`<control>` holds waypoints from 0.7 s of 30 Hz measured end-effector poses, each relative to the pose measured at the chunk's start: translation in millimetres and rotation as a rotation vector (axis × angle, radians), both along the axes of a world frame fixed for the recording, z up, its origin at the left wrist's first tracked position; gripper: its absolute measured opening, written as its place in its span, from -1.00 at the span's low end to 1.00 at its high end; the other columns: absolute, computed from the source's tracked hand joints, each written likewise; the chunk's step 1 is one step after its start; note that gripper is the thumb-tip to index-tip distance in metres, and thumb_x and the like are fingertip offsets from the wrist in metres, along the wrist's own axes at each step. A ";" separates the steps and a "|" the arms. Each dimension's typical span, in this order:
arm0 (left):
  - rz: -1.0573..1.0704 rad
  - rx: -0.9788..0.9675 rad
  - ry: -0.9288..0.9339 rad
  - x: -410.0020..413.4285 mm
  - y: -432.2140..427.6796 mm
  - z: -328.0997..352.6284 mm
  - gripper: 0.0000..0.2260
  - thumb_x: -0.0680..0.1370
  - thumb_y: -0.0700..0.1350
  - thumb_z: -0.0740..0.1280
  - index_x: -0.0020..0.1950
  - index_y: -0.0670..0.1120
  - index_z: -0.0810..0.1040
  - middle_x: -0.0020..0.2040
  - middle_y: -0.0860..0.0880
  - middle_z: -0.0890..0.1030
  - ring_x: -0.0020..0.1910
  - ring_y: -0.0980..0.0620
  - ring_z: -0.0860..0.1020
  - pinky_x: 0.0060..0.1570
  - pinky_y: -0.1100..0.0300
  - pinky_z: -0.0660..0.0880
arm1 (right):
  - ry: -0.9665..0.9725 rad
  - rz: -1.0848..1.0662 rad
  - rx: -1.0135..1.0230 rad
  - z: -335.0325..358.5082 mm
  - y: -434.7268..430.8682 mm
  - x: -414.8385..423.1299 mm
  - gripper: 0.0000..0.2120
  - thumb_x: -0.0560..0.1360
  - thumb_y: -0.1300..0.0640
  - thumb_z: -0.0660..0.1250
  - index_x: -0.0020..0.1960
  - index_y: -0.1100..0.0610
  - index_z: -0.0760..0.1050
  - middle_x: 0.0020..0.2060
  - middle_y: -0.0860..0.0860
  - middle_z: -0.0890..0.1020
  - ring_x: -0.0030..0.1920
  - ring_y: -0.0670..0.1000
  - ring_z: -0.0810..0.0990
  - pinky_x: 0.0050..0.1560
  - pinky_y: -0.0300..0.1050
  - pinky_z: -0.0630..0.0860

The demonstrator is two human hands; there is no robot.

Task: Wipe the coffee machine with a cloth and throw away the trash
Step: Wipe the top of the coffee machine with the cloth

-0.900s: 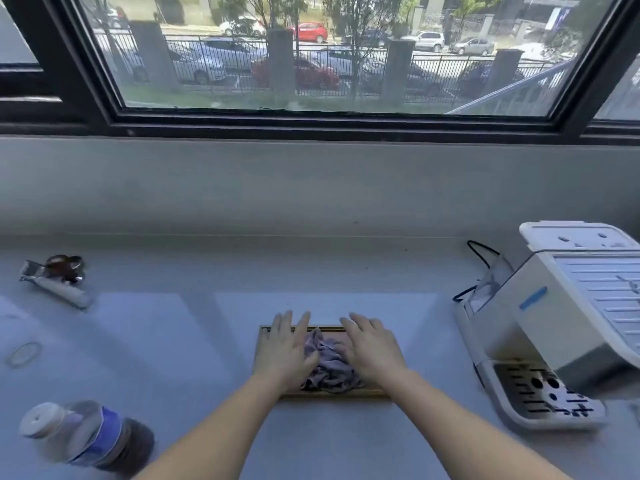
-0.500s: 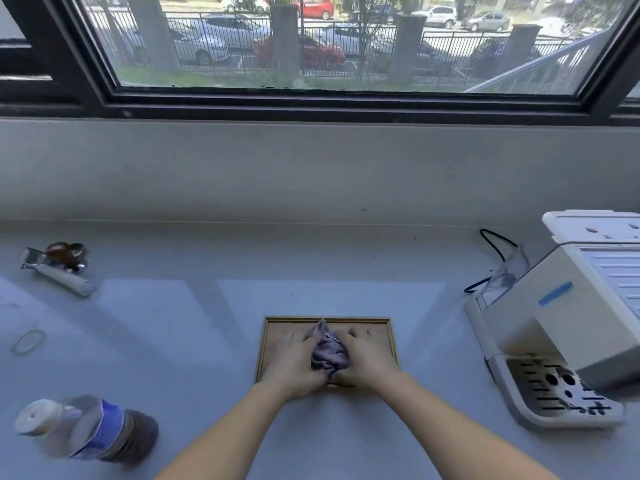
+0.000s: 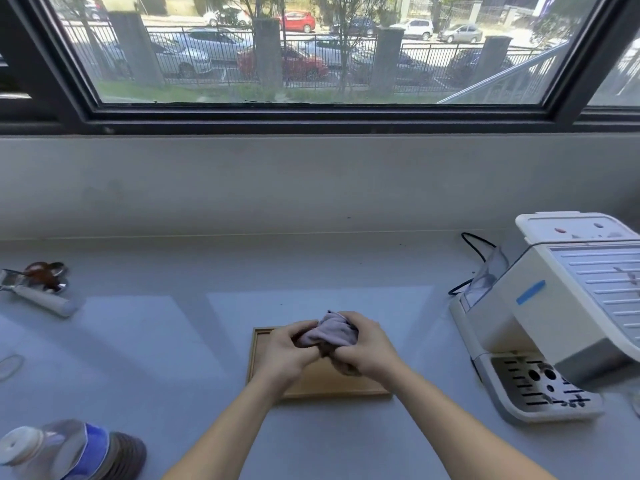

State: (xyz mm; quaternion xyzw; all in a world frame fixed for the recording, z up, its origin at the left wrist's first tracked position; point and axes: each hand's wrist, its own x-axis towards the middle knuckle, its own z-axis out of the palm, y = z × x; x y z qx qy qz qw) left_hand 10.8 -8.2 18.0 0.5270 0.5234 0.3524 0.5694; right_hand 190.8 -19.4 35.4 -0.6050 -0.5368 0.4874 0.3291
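A crumpled grey-purple cloth (image 3: pixel 329 333) is bunched between both my hands, lifted just above a shallow wooden tray (image 3: pixel 332 384) on the pale counter. My left hand (image 3: pixel 284 351) grips the cloth's left side and my right hand (image 3: pixel 365 346) wraps its right side and underside. The white coffee machine (image 3: pixel 561 306) stands at the right, well apart from my hands, with its perforated drip tray (image 3: pixel 535 384) facing me.
A plastic bottle (image 3: pixel 65 452) with a blue label lies on its side at the near left. A portafilter with brown residue (image 3: pixel 38 284) rests at the far left, and a thin ring (image 3: pixel 10 365) lies nearer. A black cord (image 3: pixel 476 245) runs behind the machine. A window spans the back wall.
The cloth lay spread in the tray under my flat hands. My hands have gathered it into a ball and raised it off the tray.
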 end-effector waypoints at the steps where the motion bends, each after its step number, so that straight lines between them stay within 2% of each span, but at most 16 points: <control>1: 0.008 -0.009 -0.048 4.5 1.3 9.2 -0.69 0.36 -0.23 0.50 0.00 0.11 0.71 -0.04 0.08 0.73 -0.01 0.15 0.67 -0.07 0.33 0.55 | 0.123 -0.025 -0.016 5.4 -0.5 3.4 -0.52 0.24 0.35 0.34 0.07 -0.05 0.58 -0.05 0.06 0.71 -0.10 -0.03 0.67 -0.18 -0.07 0.57; 2: 0.008 -0.010 -0.091 10.5 2.0 17.3 -0.67 0.41 -0.32 0.45 0.02 0.08 0.71 -0.06 0.07 0.73 -0.06 0.16 0.67 -0.12 0.36 0.53 | 0.255 -0.035 -0.032 10.9 -0.6 6.6 -0.52 0.26 0.35 0.35 0.10 -0.03 0.58 -0.02 0.04 0.70 -0.04 -0.01 0.67 -0.12 -0.09 0.58; 4: -0.025 0.008 -0.133 26.1 -0.6 34.7 -0.60 0.47 -0.41 0.30 0.04 0.06 0.70 -0.17 0.13 0.71 -0.23 0.24 0.61 -0.24 0.43 0.46 | 0.518 -0.043 -0.073 18.6 -1.4 10.5 -0.57 0.31 0.29 0.40 0.17 0.14 0.51 -0.01 0.08 0.66 -0.03 0.08 0.63 -0.14 -0.09 0.56; 6: -0.107 0.045 -0.156 42.4 -7.3 50.7 -0.55 0.47 -0.42 0.21 0.05 0.07 0.69 -0.22 0.15 0.67 -0.31 0.27 0.55 -0.32 0.46 0.41 | 0.650 -0.151 -0.080 23.7 -2.3 10.5 -0.51 0.38 0.17 0.50 0.25 0.17 0.44 0.05 0.10 0.66 0.02 0.13 0.64 -0.07 0.01 0.59; 7: -0.165 0.073 -0.164 49.3 -10.3 57.8 -0.56 0.46 -0.40 0.18 0.07 0.04 0.67 -0.22 0.14 0.66 -0.30 0.25 0.55 -0.31 0.45 0.41 | 0.637 -0.248 -0.055 25.6 -2.6 11.0 -0.47 0.38 0.12 0.54 0.28 0.12 0.43 0.09 0.07 0.68 0.07 0.14 0.66 0.01 0.08 0.62; 9: -0.267 0.137 -0.175 59.8 -14.8 70.6 -0.60 0.42 -0.34 0.17 0.09 -0.01 0.64 -0.15 0.08 0.67 -0.21 0.17 0.57 -0.24 0.40 0.43 | 0.546 -0.423 0.047 31.8 -5.3 14.8 -0.49 0.37 0.15 0.56 0.26 0.06 0.47 0.07 0.06 0.71 0.09 0.18 0.68 0.09 0.16 0.62; 11: -0.307 0.188 -0.170 65.9 -14.5 78.8 -0.57 0.39 -0.25 0.19 0.15 0.03 0.64 -0.14 0.04 0.64 -0.25 0.09 0.51 -0.24 0.32 0.40 | 0.512 -0.482 0.126 42.8 -10.9 23.8 -0.57 0.38 0.24 0.54 0.18 0.05 0.52 0.02 0.07 0.72 0.02 0.17 0.70 0.00 0.14 0.65; 13: -0.290 0.232 -0.168 70.7 -11.7 86.4 -0.54 0.34 -0.17 0.20 0.15 0.13 0.65 -0.11 -0.02 0.65 -0.32 0.00 0.49 -0.28 0.19 0.45 | 0.446 -0.507 0.189 57.8 -20.5 36.6 -0.62 0.35 0.26 0.54 0.10 -0.01 0.57 -0.03 0.06 0.72 -0.15 0.14 0.71 -0.19 0.05 0.66; 14: -0.267 0.274 -0.159 73.9 -9.2 89.3 -0.57 0.34 -0.11 0.21 0.12 0.17 0.65 -0.06 0.02 0.67 -0.29 -0.01 0.56 -0.24 0.18 0.50 | 0.411 -0.524 0.227 67.4 -26.6 44.1 -0.62 0.33 0.26 0.54 0.07 -0.03 0.58 -0.07 0.05 0.72 -0.23 0.11 0.70 -0.26 -0.01 0.64; 16: -0.252 0.392 -0.068 82.0 -4.6 94.7 -0.61 0.35 0.04 0.22 0.13 0.19 0.63 0.07 0.10 0.65 0.00 0.13 0.62 -0.02 0.25 0.52 | 0.301 -0.561 0.314 88.6 -39.8 60.2 -0.62 0.32 0.25 0.55 0.05 -0.06 0.58 -0.10 0.00 0.72 -0.24 0.05 0.70 -0.29 -0.10 0.62; 18: -0.308 0.536 0.064 95.6 -1.0 101.1 -0.55 0.39 0.12 0.19 0.25 0.10 0.57 0.18 0.12 0.58 0.19 0.16 0.52 0.11 0.19 0.47 | 0.156 -0.605 0.387 110.8 -52.9 78.7 -0.60 0.32 0.20 0.54 0.07 -0.10 0.56 -0.07 -0.05 0.71 -0.12 0.01 0.71 -0.18 -0.07 0.65; 21: -0.387 0.758 0.202 123.9 -6.1 115.9 -0.52 0.49 0.16 0.16 0.34 0.01 0.51 0.26 0.10 0.51 0.25 0.12 0.47 0.16 0.14 0.44 | 0.002 -0.694 0.502 142.3 -73.3 109.3 -0.57 0.32 0.15 0.54 0.14 -0.07 0.54 -0.02 -0.10 0.70 0.00 -0.06 0.69 0.03 0.07 0.66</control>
